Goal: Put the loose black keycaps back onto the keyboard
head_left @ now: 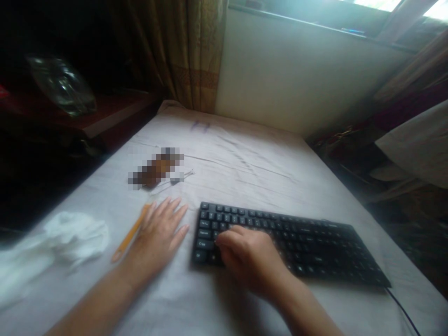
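Note:
A black keyboard (315, 247) lies slantwise on a pale cloth-covered surface (259, 158), its cable leaving the right end. My right hand (248, 256) is over the keyboard's left part, fingers curled together; whatever they may hold is hidden. Left of the keyboard, my left hand (159, 231) lies flat on the cloth with its fingers spread. Its outer edge is beside a thin orange-yellow tool (128, 238), partly covering it.
A crumpled white cloth (77, 238) lies at the left. Farther back are a pixelated brown item (156, 170) and a small pale object with thin wires (177, 177). A glass object (63, 86) stands on a dark red shelf (115, 114).

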A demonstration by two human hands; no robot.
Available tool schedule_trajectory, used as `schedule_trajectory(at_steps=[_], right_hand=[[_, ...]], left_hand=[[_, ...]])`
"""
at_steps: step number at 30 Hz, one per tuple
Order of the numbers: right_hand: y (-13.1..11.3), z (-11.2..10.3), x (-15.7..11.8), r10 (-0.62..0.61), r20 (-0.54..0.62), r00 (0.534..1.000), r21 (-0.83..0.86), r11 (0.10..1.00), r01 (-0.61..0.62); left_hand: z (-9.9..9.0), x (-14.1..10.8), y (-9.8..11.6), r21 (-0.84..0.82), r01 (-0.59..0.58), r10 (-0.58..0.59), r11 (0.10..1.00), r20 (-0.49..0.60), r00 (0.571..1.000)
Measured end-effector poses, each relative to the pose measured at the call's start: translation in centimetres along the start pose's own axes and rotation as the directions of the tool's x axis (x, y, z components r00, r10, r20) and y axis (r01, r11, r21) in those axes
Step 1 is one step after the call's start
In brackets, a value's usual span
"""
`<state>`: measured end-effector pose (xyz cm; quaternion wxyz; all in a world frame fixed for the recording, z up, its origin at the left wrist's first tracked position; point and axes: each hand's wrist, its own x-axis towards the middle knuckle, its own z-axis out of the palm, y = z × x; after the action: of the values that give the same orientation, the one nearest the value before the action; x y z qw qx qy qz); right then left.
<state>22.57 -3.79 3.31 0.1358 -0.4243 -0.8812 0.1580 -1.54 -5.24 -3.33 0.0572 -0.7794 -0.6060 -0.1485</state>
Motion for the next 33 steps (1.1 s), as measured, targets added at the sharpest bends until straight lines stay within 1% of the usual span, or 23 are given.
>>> schedule_trajectory(at_steps=[5, 8, 11, 15, 19, 22, 25, 30, 33], right_hand=[[0.5, -0.2, -0.6, 0.012, -0.021, 1.000, 0.061, 0.998, -0.011], [0.1, 0.3, -0.7, 0.010, -0.037, 0.999, 0.046, 0.999, -0.008], [-0.4, 0.7, -0.9, -0.011, -0.021, 1.000, 0.019, 1.000, 0.011], [-0.6, 0.5, -1.2, -0.035, 0.000, 0.999, 0.042, 0.999, 0.035], [-0.9, 0.1, -1.0, -0.052, -0.021, 0.998, 0.070, 0.996, 0.053], [-1.4, 0.4, -0.7, -0.070, -0.033, 0.997, 0.046, 0.996, 0.072], [-1.9, 0.9, -0.8, -0.088, -0.011, 0.996, 0.033, 0.996, 0.088], [-2.0, 0.6, -0.9, -0.107, 0.080, 0.991, 0.129, 0.987, 0.096], [-1.8, 0.1, 0.2, -0.080, 0.054, 0.995, 0.144, 0.987, 0.071]], left_hand=[[-0.1, 0.1, 0.0, 0.011, -0.002, 0.002, 1.000, 0.007, 1.000], [-0.2, 0.1, 0.1, 0.014, -0.005, 0.005, 1.000, 0.006, 1.000], [-0.2, 0.1, 0.1, 0.015, -0.006, 0.006, 1.000, 0.007, 1.000], [-0.1, 0.1, 0.1, 0.024, -0.009, 0.009, 1.000, -0.006, 1.000], [-0.1, 0.1, 0.1, 0.015, -0.001, 0.001, 1.000, 0.000, 1.000], [-0.1, 0.1, 0.1, 0.002, 0.004, -0.005, 1.000, 0.017, 1.000], [-0.1, 0.1, 0.1, 0.004, 0.007, -0.007, 1.000, 0.012, 1.000], [-0.1, 0.0, 0.2, 0.004, 0.003, -0.003, 1.000, -0.014, 1.000], [-0.1, 0.0, 0.3, -0.004, 0.004, -0.004, 1.000, -0.015, 1.000]])
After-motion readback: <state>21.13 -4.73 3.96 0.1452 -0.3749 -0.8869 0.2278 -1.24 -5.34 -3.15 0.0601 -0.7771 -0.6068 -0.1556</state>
